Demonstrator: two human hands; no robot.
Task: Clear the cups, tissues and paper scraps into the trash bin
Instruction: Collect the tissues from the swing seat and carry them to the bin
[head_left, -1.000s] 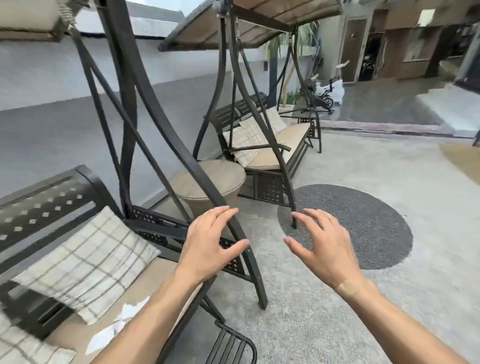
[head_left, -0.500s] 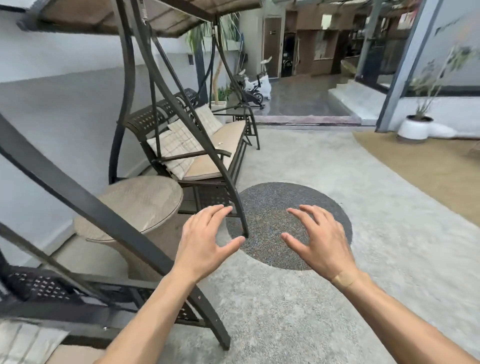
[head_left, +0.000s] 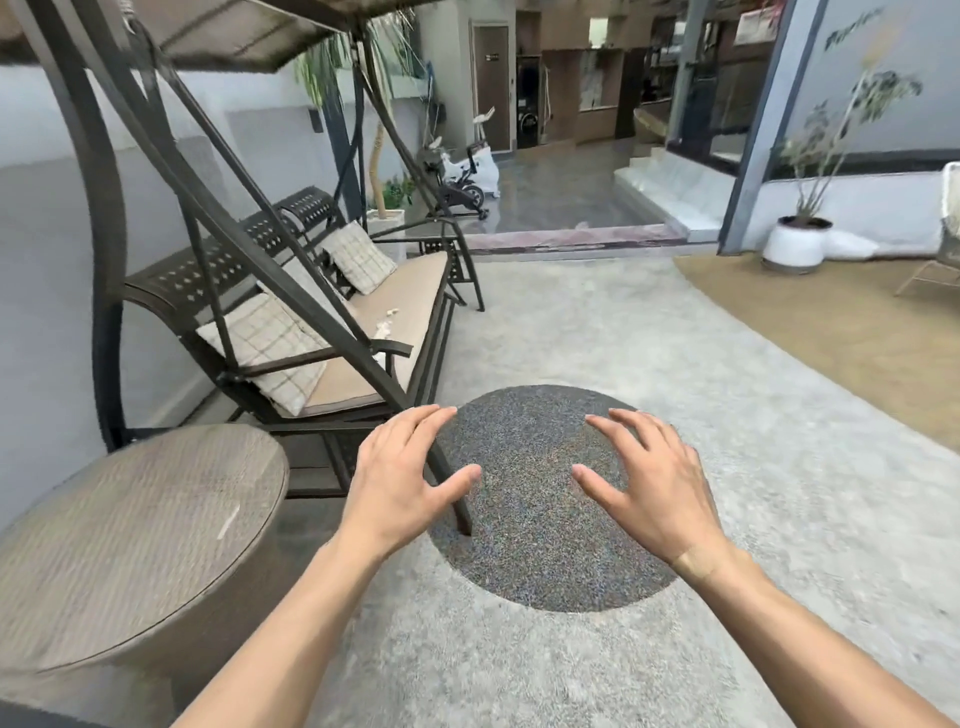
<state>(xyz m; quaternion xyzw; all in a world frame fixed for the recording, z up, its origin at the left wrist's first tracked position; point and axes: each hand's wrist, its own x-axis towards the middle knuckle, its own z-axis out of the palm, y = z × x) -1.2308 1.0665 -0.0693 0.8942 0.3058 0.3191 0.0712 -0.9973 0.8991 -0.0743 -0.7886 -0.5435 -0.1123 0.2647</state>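
Note:
Small white paper scraps (head_left: 385, 328) lie on the tan seat cushion of the swing bench (head_left: 415, 306) ahead on the left; one more scrap (head_left: 390, 312) sits a little farther back on the cushion. My left hand (head_left: 400, 480) and my right hand (head_left: 649, 483) hover side by side in front of me, palms down, fingers spread, holding nothing. Both are well short of the bench. No cup and no trash bin is in view.
A round wicker side table (head_left: 135, 540) stands close at lower left. The swing's dark metal frame leg (head_left: 457, 499) slants down just behind my left hand. A dark round floor patch (head_left: 535, 519) lies below my hands. A potted plant (head_left: 795, 244) stands far right.
The view has swung right and moved forward: the nearer bench with the white tissue has left the frame, and the side table and farther bench are closer. My hands keep the same spread pose.

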